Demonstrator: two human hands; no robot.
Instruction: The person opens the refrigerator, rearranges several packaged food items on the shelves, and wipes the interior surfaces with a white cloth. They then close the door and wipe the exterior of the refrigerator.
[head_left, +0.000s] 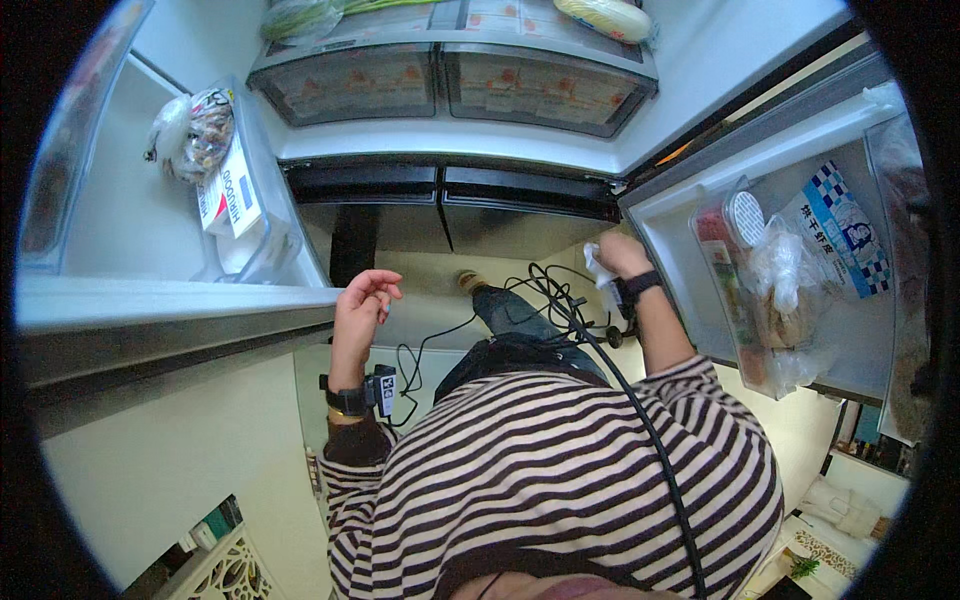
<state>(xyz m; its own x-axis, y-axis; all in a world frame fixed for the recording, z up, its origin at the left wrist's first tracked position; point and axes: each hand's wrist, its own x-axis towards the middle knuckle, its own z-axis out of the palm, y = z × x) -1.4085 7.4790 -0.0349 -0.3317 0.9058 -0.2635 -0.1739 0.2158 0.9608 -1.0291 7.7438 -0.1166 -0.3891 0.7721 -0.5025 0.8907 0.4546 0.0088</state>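
Observation:
My left hand (365, 300) is beside the inner edge of the left refrigerator door (180, 300), its fingers loosely bent and apart with nothing in them. On the other side, my right hand (624, 256) grips a crumpled white cloth or tissue (600, 271) near the edge of the right refrigerator door (679, 300). Whether it is fabric or paper, I cannot tell. Both doors are swung wide. Between them is the refrigerator compartment, with two clear drawers (352, 86) across its lower part. Devices are strapped to both wrists.
The left door bin (262, 217) holds boxes and a plastic bag (199, 135). Jars and bagged food (784, 277) fill the right door bin. Black cables (559, 300) hang by my legs. Green stalks (307, 19) and a wrapped pale vegetable (607, 19) lie above the drawers.

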